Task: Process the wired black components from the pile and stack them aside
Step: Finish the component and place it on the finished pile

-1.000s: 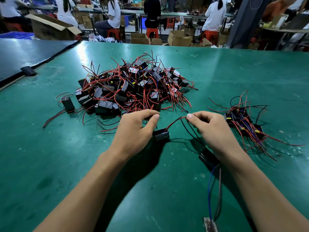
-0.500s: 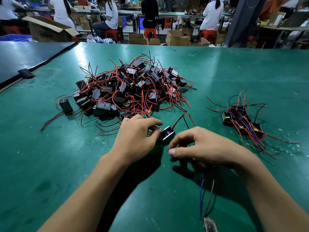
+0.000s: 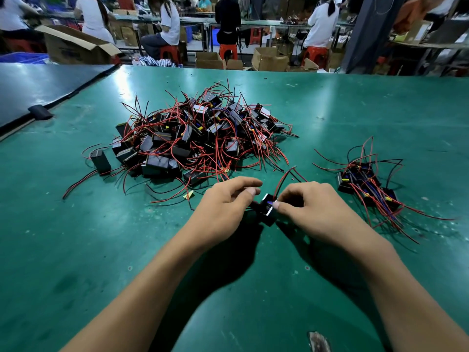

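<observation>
1. Now, you hold one small black box with wires (image 3: 267,211) between both hands. It is low over the green table (image 3: 330,110), just in front of the big pile (image 3: 203,138).
2. Your left hand (image 3: 225,207) has curled fingers, and its thumb and fingers pinch the left end of the box. Your right hand (image 3: 312,209) is curled too. Its thumb presses the right end, where a red wire (image 3: 284,178) comes up.
3. The small stack (image 3: 365,184) lies to your right, well apart from the pile. The pile is much bigger, so I think most of the work is not done yet.
4. The red wire sticks up near the loose wires at the pile's edge. If you swing the box that way, it may catch and drag other boxes along.
5. If you pull hard on a thin wire, it may bend or come loose.
6. The stack's wires spread out wide. A box put down carelessly may tangle in them or slide off.
7. Your fingers cover most of the box, so I cannot tell what you are doing to it. A pale patch (image 3: 318,341) at the bottom edge is cut off, and I cannot tell what it is.
</observation>
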`<action>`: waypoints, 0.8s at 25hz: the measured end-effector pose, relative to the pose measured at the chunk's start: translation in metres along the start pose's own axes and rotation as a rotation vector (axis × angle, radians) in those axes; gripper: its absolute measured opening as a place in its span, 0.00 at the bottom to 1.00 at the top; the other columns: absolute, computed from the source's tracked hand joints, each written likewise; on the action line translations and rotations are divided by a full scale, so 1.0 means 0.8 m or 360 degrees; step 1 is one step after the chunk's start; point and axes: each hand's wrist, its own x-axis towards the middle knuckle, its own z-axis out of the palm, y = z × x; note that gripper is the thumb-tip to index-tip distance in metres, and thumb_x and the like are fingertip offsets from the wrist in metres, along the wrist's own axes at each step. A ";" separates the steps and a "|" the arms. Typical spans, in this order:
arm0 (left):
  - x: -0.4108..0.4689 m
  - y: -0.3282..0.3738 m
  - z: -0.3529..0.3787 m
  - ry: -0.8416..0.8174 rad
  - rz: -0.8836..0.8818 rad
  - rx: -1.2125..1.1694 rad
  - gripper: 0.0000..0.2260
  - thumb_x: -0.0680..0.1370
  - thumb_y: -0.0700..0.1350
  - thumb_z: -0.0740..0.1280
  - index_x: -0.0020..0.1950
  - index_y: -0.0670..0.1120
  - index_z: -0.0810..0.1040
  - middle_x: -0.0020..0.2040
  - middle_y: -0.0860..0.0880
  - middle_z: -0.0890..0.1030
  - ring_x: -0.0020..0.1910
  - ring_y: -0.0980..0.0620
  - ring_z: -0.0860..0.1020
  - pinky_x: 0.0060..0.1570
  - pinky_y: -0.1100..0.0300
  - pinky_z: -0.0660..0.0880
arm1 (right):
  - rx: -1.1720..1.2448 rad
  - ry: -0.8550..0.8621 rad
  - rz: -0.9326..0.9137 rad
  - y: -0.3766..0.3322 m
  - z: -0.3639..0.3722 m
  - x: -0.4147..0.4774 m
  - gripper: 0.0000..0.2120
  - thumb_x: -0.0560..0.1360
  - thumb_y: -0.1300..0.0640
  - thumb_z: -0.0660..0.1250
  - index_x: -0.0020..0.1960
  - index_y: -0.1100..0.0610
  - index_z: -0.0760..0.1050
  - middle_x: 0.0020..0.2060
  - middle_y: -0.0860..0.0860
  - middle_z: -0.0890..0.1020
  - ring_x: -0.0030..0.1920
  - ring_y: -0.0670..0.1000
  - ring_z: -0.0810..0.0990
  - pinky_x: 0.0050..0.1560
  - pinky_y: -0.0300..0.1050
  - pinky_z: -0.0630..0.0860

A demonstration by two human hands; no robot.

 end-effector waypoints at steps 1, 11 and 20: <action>0.001 0.001 0.001 -0.0029 -0.0087 -0.0201 0.10 0.82 0.41 0.61 0.60 0.47 0.80 0.55 0.48 0.83 0.55 0.50 0.82 0.60 0.49 0.77 | 0.0142 0.0009 0.0000 -0.004 0.002 -0.001 0.11 0.72 0.45 0.75 0.42 0.51 0.77 0.30 0.47 0.82 0.31 0.42 0.77 0.34 0.37 0.73; 0.010 0.002 -0.025 0.0574 -0.0132 -0.0468 0.09 0.80 0.38 0.64 0.47 0.48 0.83 0.44 0.48 0.85 0.46 0.54 0.82 0.49 0.56 0.76 | -0.0264 0.0043 -0.0006 0.010 0.024 0.002 0.15 0.77 0.48 0.66 0.63 0.42 0.78 0.58 0.46 0.84 0.61 0.53 0.80 0.62 0.51 0.76; 0.008 -0.009 -0.025 0.0505 -0.0168 -0.0397 0.07 0.80 0.37 0.65 0.48 0.45 0.83 0.41 0.48 0.85 0.38 0.55 0.81 0.41 0.55 0.78 | -0.0433 0.0401 0.0455 0.060 0.001 0.020 0.16 0.83 0.53 0.58 0.68 0.49 0.74 0.62 0.57 0.80 0.59 0.63 0.78 0.57 0.55 0.75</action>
